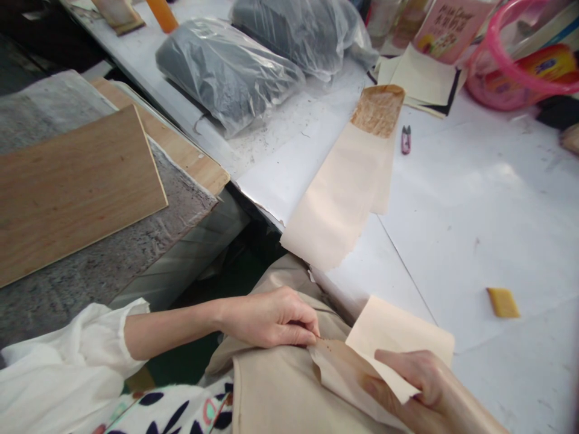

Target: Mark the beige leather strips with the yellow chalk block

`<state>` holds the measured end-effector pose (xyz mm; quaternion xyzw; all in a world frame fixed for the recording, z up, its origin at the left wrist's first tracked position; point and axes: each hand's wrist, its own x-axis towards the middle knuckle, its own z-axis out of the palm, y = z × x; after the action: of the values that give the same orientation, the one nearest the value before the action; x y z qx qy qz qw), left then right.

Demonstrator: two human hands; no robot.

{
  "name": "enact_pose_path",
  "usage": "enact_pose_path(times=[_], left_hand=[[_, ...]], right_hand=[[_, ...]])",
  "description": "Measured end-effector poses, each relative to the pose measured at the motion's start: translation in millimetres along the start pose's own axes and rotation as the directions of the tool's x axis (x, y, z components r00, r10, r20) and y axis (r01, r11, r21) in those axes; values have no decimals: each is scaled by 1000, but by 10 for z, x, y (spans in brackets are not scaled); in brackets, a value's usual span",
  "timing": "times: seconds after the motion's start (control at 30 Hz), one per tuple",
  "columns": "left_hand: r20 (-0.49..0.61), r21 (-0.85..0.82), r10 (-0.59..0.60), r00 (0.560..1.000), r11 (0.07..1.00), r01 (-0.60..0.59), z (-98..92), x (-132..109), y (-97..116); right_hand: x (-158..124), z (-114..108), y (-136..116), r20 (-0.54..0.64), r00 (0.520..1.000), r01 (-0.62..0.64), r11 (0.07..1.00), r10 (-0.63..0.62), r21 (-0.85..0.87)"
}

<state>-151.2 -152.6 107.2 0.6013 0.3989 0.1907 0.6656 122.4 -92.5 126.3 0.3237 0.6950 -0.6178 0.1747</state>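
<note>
Low in the head view, my left hand (275, 316) pinches the left corner of a thin, beige, leather-like sheet (400, 331). The fingers of my right hand (414, 386) are closed round its other side, with the thumb on top. Held over my lap, the sheet bends and folds between the two hands, and part of it reaches over the table edge. Small reddish dots show near the left fingertips. Farther up, a long piece of similar pale material (335, 187) lies on the white table, its far end covered by a blotchy brown patch (379, 110).
Pink-handled thread snips (406, 140) and a yellow square block (503, 302) lie on the white table. Bagged dark bundles (230, 72), pale sheets (423, 75) and a pink basket (486, 78) stand at the back. Wooden boards (81, 187) cover a surface at left, across a gap.
</note>
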Motion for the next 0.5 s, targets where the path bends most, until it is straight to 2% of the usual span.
enact_pose_path(times=[0.23, 0.3, 0.4, 0.43, 0.5], left_hand=[[-24, -16, -20, 1000, 1000, 20, -25, -48, -20], [-96, -96, -119, 988, 989, 110, -72, -107, -99], [-220, -323, -336, 916, 911, 257, -134, -183, -235], [-219, -385, -372, 902, 882, 270, -138, -189, -268], [-175, -464, -386, 906, 844, 270, -119, -167, -308]], right_hand=[[-30, -40, 15, -18, 1000, -12, 1000, 12, -13], [-82, -115, 38, -36, 999, -38, 999, 38, 13], [-141, -209, 71, -62, 990, -117, 990, 123, 84], [-145, -220, 75, -82, 987, -127, 987, 135, 95], [-126, -213, 75, -139, 981, -120, 988, 133, 95]])
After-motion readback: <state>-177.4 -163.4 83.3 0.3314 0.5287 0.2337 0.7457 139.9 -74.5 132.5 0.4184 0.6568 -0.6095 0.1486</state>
